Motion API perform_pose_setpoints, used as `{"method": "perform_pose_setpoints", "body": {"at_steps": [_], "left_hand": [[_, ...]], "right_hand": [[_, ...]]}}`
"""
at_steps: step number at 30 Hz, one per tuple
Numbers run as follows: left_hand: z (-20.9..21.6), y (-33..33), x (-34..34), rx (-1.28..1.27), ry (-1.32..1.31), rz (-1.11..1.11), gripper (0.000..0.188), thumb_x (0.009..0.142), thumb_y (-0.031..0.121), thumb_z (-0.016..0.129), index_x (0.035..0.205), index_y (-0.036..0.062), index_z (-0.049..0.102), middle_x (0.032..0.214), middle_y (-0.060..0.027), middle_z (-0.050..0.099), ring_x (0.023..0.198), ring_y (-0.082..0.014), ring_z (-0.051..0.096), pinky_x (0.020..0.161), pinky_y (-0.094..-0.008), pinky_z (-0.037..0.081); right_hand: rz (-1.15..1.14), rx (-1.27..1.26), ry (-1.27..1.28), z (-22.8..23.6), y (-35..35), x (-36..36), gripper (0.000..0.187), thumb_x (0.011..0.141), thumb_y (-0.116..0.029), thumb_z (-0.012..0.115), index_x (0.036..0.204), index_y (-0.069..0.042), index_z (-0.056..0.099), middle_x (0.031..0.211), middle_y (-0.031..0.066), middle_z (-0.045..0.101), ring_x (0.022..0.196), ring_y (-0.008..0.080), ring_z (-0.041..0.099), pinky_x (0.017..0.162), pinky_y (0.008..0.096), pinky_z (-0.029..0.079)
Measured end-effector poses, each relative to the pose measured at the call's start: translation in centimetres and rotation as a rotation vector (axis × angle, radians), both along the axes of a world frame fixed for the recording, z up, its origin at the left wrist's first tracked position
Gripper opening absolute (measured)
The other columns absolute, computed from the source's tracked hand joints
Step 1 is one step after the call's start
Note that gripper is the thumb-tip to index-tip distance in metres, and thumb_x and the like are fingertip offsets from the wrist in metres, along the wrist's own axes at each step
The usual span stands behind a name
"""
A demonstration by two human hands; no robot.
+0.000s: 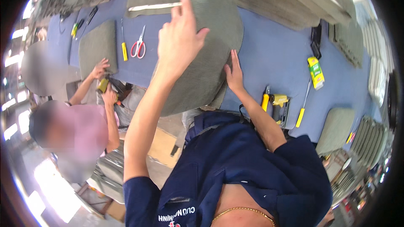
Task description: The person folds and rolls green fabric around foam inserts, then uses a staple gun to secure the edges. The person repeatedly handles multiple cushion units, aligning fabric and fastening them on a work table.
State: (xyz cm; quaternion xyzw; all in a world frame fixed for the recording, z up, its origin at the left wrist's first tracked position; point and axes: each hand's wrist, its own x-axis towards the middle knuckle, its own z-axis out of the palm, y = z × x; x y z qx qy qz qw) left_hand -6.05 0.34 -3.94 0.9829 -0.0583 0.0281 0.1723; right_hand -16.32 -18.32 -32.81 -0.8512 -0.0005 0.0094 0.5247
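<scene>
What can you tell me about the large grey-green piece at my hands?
The large grey-green piece looks like finely ribbed fabric, perhaps padded, with a rounded right edge. It lies on the blue table, its near end overhanging. Your left hand is over its left side; your right hand rests at its right edge.

The left hand (180, 34) spreads over a grey-green cushion (208, 61), the right hand (235, 75) rests at its edge, and 1 pair of red-handled scissors (140, 43) lies on the bench (271, 50).

On the blue worktop (273, 54), red-handled scissors (140, 43) lie left of the grey-green fabric panel (206, 67), a yellow-and-green box (315, 72) right of it.
</scene>
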Motion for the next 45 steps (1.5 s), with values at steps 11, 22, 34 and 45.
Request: {"method": "perform_pose_setpoints", "body": {"at_steps": [11, 22, 34, 45], "left_hand": [[-3.0, 6.4, -5.7, -1.17, 0.506, -0.046, 0.064, 0.113, 0.043, 0.048, 0.16, 0.0003, 0.042, 0.158, -0.0164, 0.051, 0.142, -0.0245, 0.052, 0.121, -0.035, 0.039], [-0.9, 7.7, -9.4, -0.353, 0.308, 0.077, 0.067, 0.113, 0.041, 0.04, 0.164, 0.0006, 0.027, 0.154, -0.0277, 0.049, 0.139, -0.0448, 0.052, 0.118, -0.0479, 0.038], [-1.0, 7.0, -8.8, -0.186, -0.013, 0.076, 0.089, 0.094, 0.022, 0.077, 0.164, 0.0008, 0.025, 0.131, -0.0305, 0.056, 0.111, -0.0514, 0.062, 0.087, -0.0535, 0.053], [2.8, 5.8, -3.5, -0.768, 0.52, -0.301, 0.053, 0.103, 0.037, 0.069, 0.137, -0.0028, 0.063, 0.13, -0.0146, 0.07, 0.126, -0.0208, 0.061, 0.105, -0.0384, 0.05]], "right_hand": [[0.014, 0.198, -0.745, 22.9, 8.7, 0.4, 0.052, 0.105, -0.021, 0.045, 0.149, 0.003, 0.056, 0.157, 0.0216, 0.053, 0.151, 0.0414, 0.044, 0.128, 0.0594, 0.018], [0.066, 0.12, -0.843, 15.2, 16.3, 0.3, 0.082, 0.106, -0.052, 0.032, 0.163, 0.008, 0.03, 0.171, 0.0266, 0.028, 0.159, 0.0463, 0.026, 0.128, 0.0589, 0.015], [0.323, -0.167, -0.865, -0.4, 8.9, -1.8, 0.074, 0.103, -0.058, 0.042, 0.164, -0.016, 0.037, 0.173, 0.0181, 0.026, 0.159, 0.0403, 0.025, 0.126, 0.0629, 0.023], [0.128, -0.233, -0.882, 14.2, 0.3, 3.0, 0.039, 0.086, -0.015, 0.071, 0.122, -0.008, 0.059, 0.133, 0.0166, 0.057, 0.128, 0.0369, 0.056, 0.123, 0.0687, 0.026]]}}
